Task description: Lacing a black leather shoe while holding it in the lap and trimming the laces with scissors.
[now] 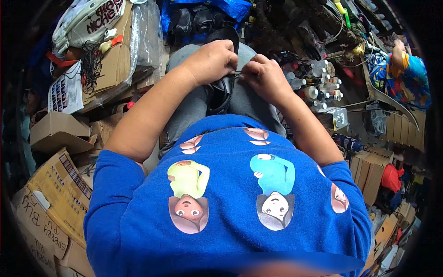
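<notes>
Between my knees, on the grey trousers (185, 108), rests a black item with straps or loops (220, 94), which looks like a sandal or shoe; its upper end curves up behind my left hand. My left hand (216, 60) is closed at the upper part of this black item, its fingertips partly hidden. Opposite it, my right hand (265, 76) is closed in a pinch, thumb and forefinger pressed together. A thin dark cord (237, 73) seems to run across the small gap between both hands' fingertips.
On the right stand several small bottles (323, 83) and a square tin (339, 118). Beyond them sits another person in a colourful shirt (413, 83). Flattened cardboard (115, 60) and an open carton (60, 131) lie on the left. A black bag (196, 21) on blue plastic is ahead.
</notes>
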`<state>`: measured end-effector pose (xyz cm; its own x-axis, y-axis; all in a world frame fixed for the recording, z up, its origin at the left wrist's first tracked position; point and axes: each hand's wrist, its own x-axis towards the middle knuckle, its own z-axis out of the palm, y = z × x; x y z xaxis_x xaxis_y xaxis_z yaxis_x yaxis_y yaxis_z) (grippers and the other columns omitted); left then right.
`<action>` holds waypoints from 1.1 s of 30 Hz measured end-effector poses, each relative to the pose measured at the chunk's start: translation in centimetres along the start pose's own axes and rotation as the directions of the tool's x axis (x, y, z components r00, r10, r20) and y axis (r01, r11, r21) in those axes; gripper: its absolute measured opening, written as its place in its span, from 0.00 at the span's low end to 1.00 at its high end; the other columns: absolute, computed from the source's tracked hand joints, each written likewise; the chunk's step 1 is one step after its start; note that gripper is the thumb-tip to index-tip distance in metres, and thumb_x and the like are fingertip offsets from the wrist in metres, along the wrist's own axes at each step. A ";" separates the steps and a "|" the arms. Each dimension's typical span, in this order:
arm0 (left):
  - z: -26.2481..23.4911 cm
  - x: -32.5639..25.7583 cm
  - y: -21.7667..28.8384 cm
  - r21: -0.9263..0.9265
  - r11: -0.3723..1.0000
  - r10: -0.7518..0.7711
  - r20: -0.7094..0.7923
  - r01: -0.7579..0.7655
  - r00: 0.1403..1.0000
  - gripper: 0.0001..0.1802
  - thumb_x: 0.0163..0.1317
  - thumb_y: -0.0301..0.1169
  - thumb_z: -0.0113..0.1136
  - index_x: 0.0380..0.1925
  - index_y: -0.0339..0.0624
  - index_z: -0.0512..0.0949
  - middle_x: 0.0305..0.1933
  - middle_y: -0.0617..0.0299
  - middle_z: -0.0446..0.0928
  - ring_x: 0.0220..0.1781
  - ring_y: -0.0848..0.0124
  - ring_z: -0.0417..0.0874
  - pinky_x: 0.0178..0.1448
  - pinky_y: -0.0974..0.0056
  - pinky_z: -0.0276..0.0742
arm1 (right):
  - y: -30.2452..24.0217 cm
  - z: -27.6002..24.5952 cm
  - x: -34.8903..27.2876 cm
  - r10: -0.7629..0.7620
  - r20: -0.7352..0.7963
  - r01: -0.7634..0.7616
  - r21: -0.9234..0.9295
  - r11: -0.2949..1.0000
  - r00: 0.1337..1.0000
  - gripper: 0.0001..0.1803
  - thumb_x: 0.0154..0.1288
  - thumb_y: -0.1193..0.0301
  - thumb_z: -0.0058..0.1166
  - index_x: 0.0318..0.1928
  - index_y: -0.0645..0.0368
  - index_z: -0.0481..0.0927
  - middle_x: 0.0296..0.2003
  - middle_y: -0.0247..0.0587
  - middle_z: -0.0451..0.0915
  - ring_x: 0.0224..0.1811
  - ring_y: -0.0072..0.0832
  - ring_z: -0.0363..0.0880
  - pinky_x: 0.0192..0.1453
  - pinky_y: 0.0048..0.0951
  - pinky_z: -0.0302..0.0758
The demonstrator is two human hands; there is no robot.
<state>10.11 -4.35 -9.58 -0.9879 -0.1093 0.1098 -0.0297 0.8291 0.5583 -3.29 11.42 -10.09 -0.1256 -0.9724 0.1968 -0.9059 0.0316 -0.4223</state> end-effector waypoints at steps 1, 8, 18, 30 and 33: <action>0.0 0.0 -0.2 -0.021 1.000 0.019 -0.016 -0.019 1.000 0.06 0.49 0.28 0.65 0.30 0.44 0.83 0.34 0.57 0.73 0.40 0.59 0.77 0.46 0.60 0.74 | -0.1 -0.3 -0.1 -0.032 -0.020 0.032 0.016 0.999 0.999 0.07 0.53 0.67 0.62 0.33 0.53 0.81 0.30 0.41 0.76 0.32 0.40 0.78 0.36 0.38 0.74; -1.4 -0.8 -0.4 -0.138 0.983 -0.092 0.225 0.125 0.970 0.22 0.63 0.49 0.50 0.28 0.42 0.80 0.37 0.58 0.70 0.49 0.60 0.68 0.54 0.58 0.62 | -1.6 -2.0 -1.1 0.412 0.292 -0.497 0.347 0.795 0.863 0.13 0.58 0.65 0.62 0.32 0.64 0.81 0.23 0.36 0.78 0.25 0.16 0.71 0.28 0.23 0.69; -2.4 0.6 -0.5 -0.516 0.691 -0.329 0.398 0.506 0.856 0.20 0.57 0.46 0.58 0.20 0.40 0.76 0.27 0.66 0.69 0.31 0.74 0.67 0.45 0.69 0.61 | -2.2 -1.4 -0.4 0.332 -0.056 -0.324 0.116 0.939 0.942 0.24 0.52 0.54 0.62 0.48 0.50 0.82 0.39 0.46 0.79 0.40 0.37 0.80 0.47 0.38 0.73; -3.7 -0.4 -0.4 -0.498 0.720 -0.312 0.389 0.483 0.867 0.16 0.55 0.43 0.63 0.22 0.43 0.78 0.22 0.70 0.73 0.27 0.80 0.69 0.35 0.73 0.63 | 0.4 -2.5 -2.0 0.348 0.395 -0.395 0.041 0.918 0.850 0.17 0.53 0.57 0.60 0.36 0.57 0.82 0.32 0.51 0.82 0.36 0.45 0.81 0.42 0.40 0.76; -4.0 -0.6 -0.2 -0.678 0.631 -0.152 0.368 0.376 0.917 0.13 0.58 0.40 0.62 0.26 0.42 0.78 0.27 0.68 0.77 0.33 0.79 0.76 0.42 0.73 0.67 | 3.9 -3.5 -4.6 0.546 0.110 -0.545 -0.043 0.837 0.830 0.17 0.55 0.57 0.59 0.34 0.59 0.81 0.29 0.52 0.81 0.36 0.48 0.80 0.41 0.42 0.75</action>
<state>11.29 -6.64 -6.47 -0.9578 -0.0246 -0.2864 -0.2874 0.1102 0.9515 -7.68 16.82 -9.61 -0.5549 -0.8155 -0.1646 -0.7074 0.5666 -0.4224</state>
